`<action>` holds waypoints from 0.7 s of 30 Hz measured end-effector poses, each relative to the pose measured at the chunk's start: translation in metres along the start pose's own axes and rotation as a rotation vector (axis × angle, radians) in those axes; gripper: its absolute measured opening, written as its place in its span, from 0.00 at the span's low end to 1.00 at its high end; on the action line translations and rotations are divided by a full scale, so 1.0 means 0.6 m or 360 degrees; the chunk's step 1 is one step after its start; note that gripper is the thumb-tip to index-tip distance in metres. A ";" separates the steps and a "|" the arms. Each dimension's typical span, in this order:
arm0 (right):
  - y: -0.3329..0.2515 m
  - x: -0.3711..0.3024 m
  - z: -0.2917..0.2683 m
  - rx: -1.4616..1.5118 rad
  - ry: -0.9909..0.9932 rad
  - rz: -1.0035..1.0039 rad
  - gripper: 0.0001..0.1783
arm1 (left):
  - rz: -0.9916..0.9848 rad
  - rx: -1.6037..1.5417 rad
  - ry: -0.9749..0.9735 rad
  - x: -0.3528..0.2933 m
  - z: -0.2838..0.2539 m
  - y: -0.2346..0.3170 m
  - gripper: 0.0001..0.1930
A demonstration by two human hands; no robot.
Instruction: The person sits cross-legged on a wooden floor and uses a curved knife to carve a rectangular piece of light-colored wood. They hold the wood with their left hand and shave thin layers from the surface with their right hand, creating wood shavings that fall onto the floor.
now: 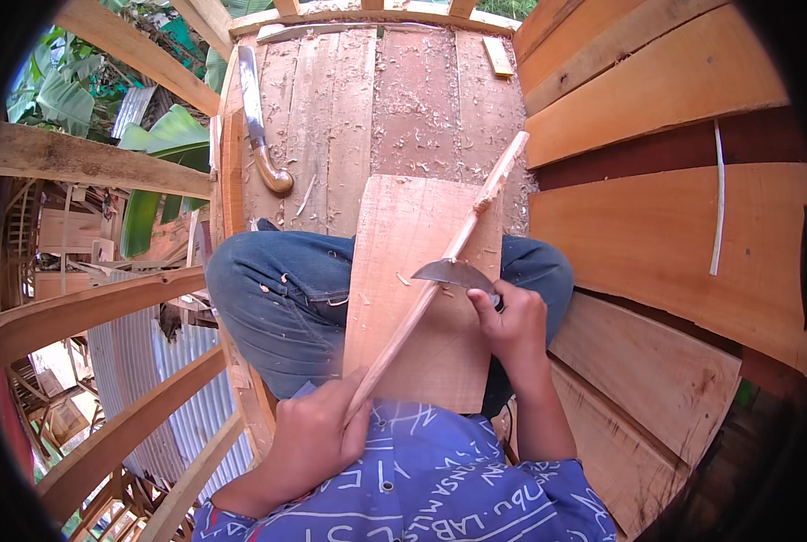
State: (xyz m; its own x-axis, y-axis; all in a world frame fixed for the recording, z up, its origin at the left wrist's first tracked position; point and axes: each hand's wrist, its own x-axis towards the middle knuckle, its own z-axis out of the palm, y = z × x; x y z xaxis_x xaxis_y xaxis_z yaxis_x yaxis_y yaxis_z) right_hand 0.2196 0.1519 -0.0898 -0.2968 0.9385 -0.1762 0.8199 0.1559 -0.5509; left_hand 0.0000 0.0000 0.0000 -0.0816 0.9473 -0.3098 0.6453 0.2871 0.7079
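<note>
My left hand [322, 425] is wrapped round the lower end of a long wooden stick [403, 332]. The stick slants up to the right across a flat board [394, 230] lying over my lap. A curl of shaved wood clings to it near its upper end. In my right hand [516, 330] is a short curved knife [453, 274], its dark blade lying across the middle of the stick. The knife's handle is mostly hidden by my fingers. Small shavings lie on the board and on my jeans [281, 285].
A machete [257, 122] with a wooden handle lies on the plank floor [412, 99] at the far left, among scattered shavings. A small wood block [497, 56] rests at the far right. Wooden rails [96, 161] border the left, and a plank wall [647, 212] stands at right.
</note>
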 end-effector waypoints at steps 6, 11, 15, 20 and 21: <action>-0.049 -0.058 -0.012 0.0048 -0.0156 -0.0441 0.32 | 0.0006 -0.0045 -0.0019 0.004 0.004 0.011 0.19; -0.021 -0.014 0.008 0.0076 -0.0067 -0.0133 0.32 | -0.0027 -0.0052 0.0020 0.007 -0.001 0.004 0.18; -0.045 -0.031 0.002 0.0081 -0.0097 -0.0360 0.31 | 0.0000 -0.0025 -0.0002 0.010 -0.002 0.000 0.17; -0.025 0.000 0.008 0.0068 0.0039 -0.0247 0.30 | 0.0004 -0.0037 0.0073 0.008 0.002 0.001 0.17; -0.039 -0.016 0.008 0.0075 0.0021 -0.0281 0.30 | -0.0003 -0.0020 0.0042 0.008 0.000 0.001 0.17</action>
State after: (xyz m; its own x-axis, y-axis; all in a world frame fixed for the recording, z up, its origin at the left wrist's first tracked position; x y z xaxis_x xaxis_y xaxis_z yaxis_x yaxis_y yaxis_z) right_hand 0.2012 0.1376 -0.0789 -0.4273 0.9019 -0.0631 0.7318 0.3041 -0.6100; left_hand 0.0003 0.0047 -0.0010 -0.1027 0.9501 -0.2944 0.6354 0.2904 0.7155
